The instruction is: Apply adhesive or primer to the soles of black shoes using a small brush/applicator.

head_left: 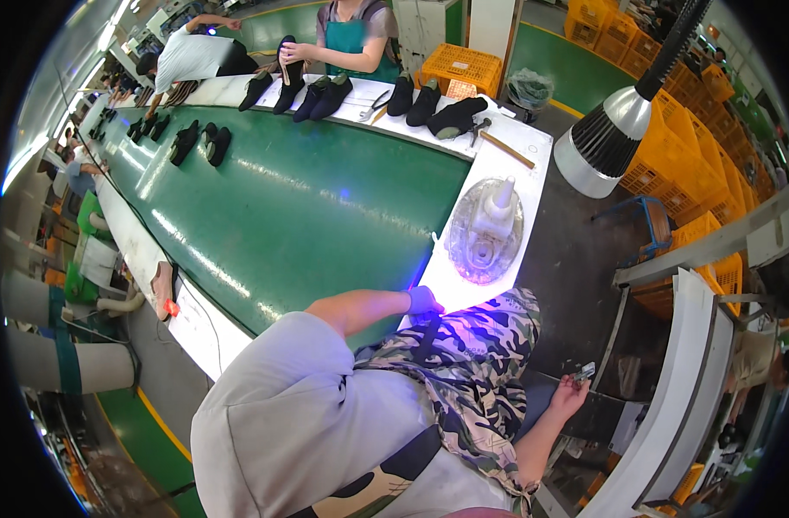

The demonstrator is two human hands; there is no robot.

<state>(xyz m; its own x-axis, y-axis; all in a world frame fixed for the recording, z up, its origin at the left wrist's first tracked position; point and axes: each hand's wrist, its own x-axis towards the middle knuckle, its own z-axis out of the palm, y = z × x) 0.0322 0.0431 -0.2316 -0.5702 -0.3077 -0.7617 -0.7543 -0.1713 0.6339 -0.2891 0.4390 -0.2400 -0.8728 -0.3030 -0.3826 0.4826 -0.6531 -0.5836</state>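
My left hand (423,301), in a glove that looks violet under the bright light, is at the near edge of the white table end (442,281). Its fingers point down beside my camouflage apron (481,345), and they are too glaring and small to show a grip. Out to the right and low, my right hand (567,399) is closed around a small silvery metal piece (583,372), whose exact kind I cannot make out. Beyond my left hand, an oval, stained clear tray (483,262) carries a white bottle with a cone nozzle (501,197).
A green conveyor belt (325,207) carries dark shoes (184,143). More shoes (330,97), pincers (375,105) and a hammer (480,129) lie along the far ledge. A co-worker (356,47) holds a shoe there. A ribbed lamp (602,142) and orange crates (671,164) stand right.
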